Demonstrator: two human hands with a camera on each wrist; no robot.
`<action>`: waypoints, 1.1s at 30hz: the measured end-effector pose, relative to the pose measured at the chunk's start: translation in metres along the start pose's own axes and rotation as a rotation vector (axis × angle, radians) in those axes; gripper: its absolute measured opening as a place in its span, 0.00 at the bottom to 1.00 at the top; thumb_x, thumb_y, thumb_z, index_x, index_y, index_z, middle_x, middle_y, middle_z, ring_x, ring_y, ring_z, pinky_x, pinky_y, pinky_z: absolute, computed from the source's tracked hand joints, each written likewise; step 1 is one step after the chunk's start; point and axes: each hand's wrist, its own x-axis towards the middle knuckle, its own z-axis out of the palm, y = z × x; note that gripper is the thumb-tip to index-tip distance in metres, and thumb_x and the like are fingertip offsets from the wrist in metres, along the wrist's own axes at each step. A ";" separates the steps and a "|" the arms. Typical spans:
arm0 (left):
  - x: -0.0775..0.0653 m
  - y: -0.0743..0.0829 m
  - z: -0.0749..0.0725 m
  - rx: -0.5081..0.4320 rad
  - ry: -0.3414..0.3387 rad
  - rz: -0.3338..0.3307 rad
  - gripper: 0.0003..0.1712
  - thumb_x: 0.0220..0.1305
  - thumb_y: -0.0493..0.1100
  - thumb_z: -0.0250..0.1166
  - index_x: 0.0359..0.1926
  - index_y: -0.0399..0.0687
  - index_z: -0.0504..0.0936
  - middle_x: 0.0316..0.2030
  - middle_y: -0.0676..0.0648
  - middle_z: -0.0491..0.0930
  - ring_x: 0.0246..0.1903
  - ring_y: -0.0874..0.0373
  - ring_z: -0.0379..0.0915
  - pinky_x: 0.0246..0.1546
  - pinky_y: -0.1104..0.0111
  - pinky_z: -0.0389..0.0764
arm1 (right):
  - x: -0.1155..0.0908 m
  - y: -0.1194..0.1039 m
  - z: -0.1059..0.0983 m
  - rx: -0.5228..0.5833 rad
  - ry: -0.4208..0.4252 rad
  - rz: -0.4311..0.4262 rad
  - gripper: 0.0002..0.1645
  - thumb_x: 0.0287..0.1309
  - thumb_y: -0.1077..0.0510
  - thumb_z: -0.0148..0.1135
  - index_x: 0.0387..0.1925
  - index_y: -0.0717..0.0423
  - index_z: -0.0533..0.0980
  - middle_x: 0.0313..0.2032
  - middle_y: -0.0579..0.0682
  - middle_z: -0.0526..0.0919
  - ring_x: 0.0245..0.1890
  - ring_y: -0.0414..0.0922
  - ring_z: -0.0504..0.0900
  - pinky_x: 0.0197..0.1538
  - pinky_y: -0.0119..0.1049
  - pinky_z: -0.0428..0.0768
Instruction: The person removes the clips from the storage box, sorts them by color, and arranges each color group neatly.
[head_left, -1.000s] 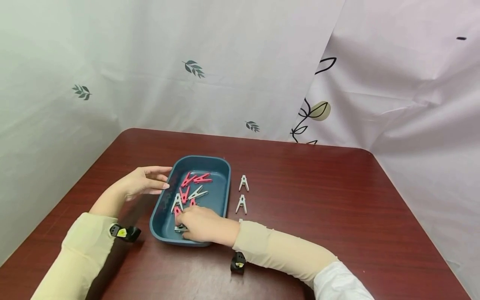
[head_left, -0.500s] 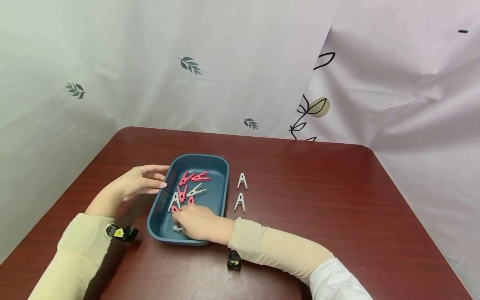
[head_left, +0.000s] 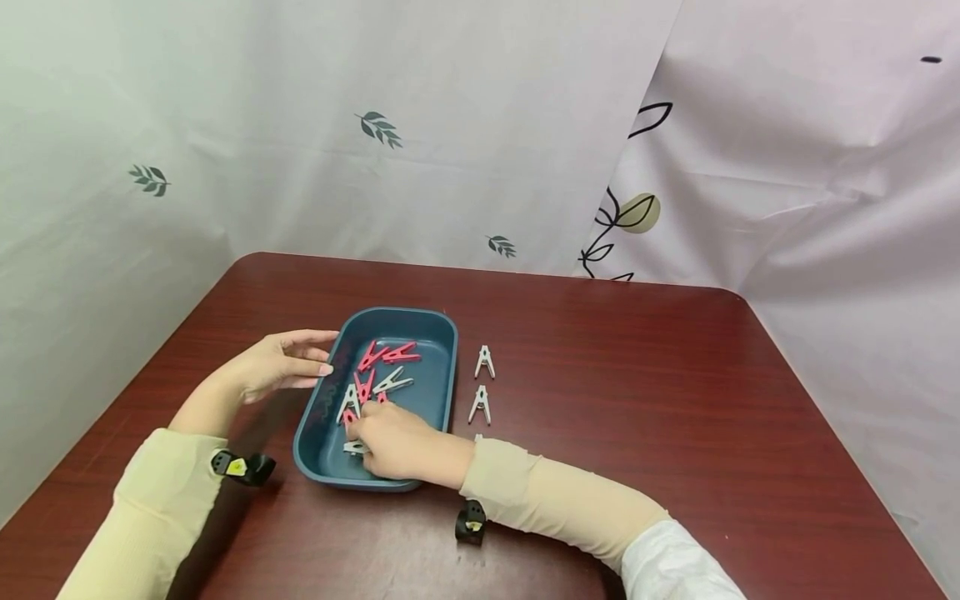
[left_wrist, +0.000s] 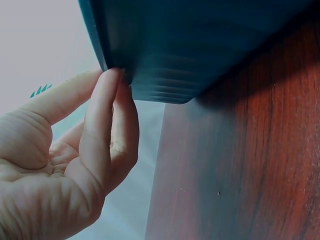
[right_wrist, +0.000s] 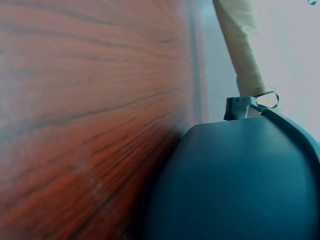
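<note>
Head view: a loosely spread left hand (head_left: 276, 365) is touching a blue oblong plastic tray (head_left: 408, 321). The right hand (head_left: 396, 442) is hiding its grip; crowding could tangle the red V-shaped plastic clips (head_left: 363, 392).

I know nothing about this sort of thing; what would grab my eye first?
Probably the blue tray on the dark red table, with pink clips and white clips scattered inside. The right hand is down among them, while the left hand touches the tray's left rim.

The head view peers down over the table (head_left: 637, 400); both wrist views catch the tray (head_left: 429, 398) from outside, close up.
</note>
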 end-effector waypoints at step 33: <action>0.000 -0.001 0.000 -0.010 -0.016 -0.011 0.45 0.59 0.42 0.67 0.72 0.40 0.53 0.43 0.43 0.80 0.40 0.60 0.81 0.44 0.64 0.82 | -0.044 0.036 -0.028 0.729 0.384 0.135 0.19 0.55 0.64 0.66 0.49 0.62 0.75 0.38 0.56 0.82 0.36 0.45 0.82 0.40 0.22 0.79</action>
